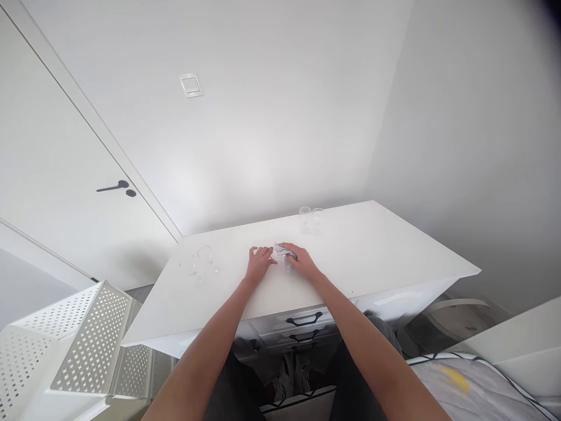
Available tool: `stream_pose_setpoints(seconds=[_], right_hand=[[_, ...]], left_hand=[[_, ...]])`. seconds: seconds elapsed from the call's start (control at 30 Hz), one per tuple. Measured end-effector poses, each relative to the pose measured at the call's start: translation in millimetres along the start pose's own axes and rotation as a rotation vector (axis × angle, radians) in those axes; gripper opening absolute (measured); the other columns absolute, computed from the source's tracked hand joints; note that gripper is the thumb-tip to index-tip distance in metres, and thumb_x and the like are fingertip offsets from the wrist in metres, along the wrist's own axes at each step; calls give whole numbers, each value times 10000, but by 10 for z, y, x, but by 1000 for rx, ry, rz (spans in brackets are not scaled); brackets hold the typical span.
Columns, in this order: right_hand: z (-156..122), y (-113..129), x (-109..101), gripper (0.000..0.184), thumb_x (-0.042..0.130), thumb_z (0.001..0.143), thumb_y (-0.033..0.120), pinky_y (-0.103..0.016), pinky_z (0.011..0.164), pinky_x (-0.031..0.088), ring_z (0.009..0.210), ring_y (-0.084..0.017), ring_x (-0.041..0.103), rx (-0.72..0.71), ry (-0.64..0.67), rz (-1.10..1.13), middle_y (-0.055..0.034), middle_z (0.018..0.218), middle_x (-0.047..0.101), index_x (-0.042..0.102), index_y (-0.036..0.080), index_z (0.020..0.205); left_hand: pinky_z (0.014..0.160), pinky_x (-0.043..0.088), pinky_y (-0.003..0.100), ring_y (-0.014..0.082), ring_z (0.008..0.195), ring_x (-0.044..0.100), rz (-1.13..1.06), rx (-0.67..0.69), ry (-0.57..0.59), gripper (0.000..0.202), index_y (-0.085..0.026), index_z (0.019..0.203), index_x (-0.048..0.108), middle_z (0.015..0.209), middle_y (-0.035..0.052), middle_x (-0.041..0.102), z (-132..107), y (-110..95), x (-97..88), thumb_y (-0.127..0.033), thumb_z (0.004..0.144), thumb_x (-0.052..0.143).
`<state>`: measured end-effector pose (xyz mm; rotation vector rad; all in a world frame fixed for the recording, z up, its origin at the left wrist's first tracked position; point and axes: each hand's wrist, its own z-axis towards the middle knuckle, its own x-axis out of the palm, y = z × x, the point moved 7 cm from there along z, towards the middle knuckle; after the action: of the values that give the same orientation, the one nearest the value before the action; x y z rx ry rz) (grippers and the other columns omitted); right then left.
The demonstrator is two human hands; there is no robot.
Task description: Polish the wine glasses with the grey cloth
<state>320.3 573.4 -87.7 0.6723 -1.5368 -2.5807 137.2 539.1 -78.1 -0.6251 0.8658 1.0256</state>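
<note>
Over the middle of the white cabinet top (232, 298), my right hand (302, 262) grips a crumpled pale cloth (283, 252). My left hand (260, 263) is beside it with its fingers curled. Its fingertips and thumb come close to the cloth; whatever they hold is too clear or small to make out. Two clear stemmed glasses stand at the back edge, the left one (305, 220) close beside the right one (318, 221). To the left of my hands are more clear stemmed glasses (205, 254), their outlines faint against the white surface.
A white wall with a switch (191, 85) rises behind the cabinet. A door with a dark handle (113, 186) is on the left, above perforated white baskets (90, 345). Drawer handles (304, 320) face me. A quilted mattress (473, 389) lies at lower right.
</note>
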Motion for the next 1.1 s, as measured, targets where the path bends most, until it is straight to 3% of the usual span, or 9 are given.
stream_pose_setpoints(seconds=[0.17, 0.3, 0.43, 0.57, 0.63, 0.8, 0.93, 1.0, 1.1], right_hand=[[50, -140, -74, 513, 538, 910, 256, -488, 1134, 531, 1248, -275, 690, 181, -46, 206, -51, 1410, 741, 749, 270, 1377], [25, 74, -58, 422, 578, 939, 320, -481, 1190, 471, 1351, -278, 638, -15, 50, 296, -56, 1466, 703, 794, 293, 1301], [-4, 179, -59, 367, 551, 935, 309, -446, 1116, 499, 1275, -268, 662, -110, 71, 291, -63, 1402, 723, 825, 276, 1176], [25, 32, -72, 298, 580, 934, 451, -362, 857, 537, 923, -221, 661, 81, 6, 308, -59, 1016, 751, 752, 218, 1005], [26, -26, -40, 371, 591, 927, 567, -311, 659, 476, 691, -175, 549, 162, 28, 311, -13, 763, 634, 658, 208, 861], [11, -60, -36, 513, 610, 903, 707, -270, 505, 371, 560, -138, 426, 186, -1, 276, 27, 635, 476, 528, 228, 742], [2, -41, -80, 456, 598, 939, 647, -314, 615, 524, 658, -179, 574, 132, -61, 168, -32, 767, 668, 726, 209, 936], [-3, 45, -92, 427, 566, 983, 553, -376, 832, 595, 895, -224, 694, 20, -75, 123, -71, 1059, 775, 770, 243, 1195], [-28, 159, -84, 434, 532, 1020, 466, -431, 1027, 570, 1212, -259, 689, -103, -76, 90, -79, 1448, 678, 736, 304, 1367]], left_hand=[[1103, 375, 441, 196, 989, 731, -53, 26, 12, 242, -290, 1270, 694, 1121, 24, 810, 1, -39, -9, -320, 1029, 700], [1033, 385, 430, 193, 921, 728, -67, 34, 26, 195, -273, 1229, 708, 1029, 18, 812, 3, -34, -5, -345, 1053, 666], [1018, 373, 433, 191, 885, 716, -74, 61, 46, 159, -255, 1087, 734, 1016, 17, 812, 5, -59, -8, -393, 1056, 661], [1039, 359, 438, 202, 923, 732, -97, 33, 2, 307, -256, 1311, 688, 1012, 30, 810, 1, -59, -62, -417, 1049, 675], [1035, 365, 434, 204, 913, 735, -95, -12, -15, 315, -254, 1335, 676, 975, 30, 807, -7, -31, -77, -403, 1057, 663], [1032, 371, 443, 212, 879, 736, -99, -97, -20, 329, -239, 1361, 654, 921, 32, 818, -35, 43, -55, -375, 1061, 654], [1020, 378, 448, 209, 803, 724, -111, -152, -14, 325, -225, 1343, 661, 873, 31, 818, -42, 90, -31, -396, 1067, 642], [999, 390, 439, 204, 772, 720, -117, -135, 16, 338, -224, 1325, 676, 845, 27, 811, -34, 76, -13, -431, 1058, 650], [969, 402, 429, 202, 757, 724, -127, -110, 21, 361, -231, 1314, 689, 836, 31, 807, -26, 60, -15, -479, 1057, 639]])
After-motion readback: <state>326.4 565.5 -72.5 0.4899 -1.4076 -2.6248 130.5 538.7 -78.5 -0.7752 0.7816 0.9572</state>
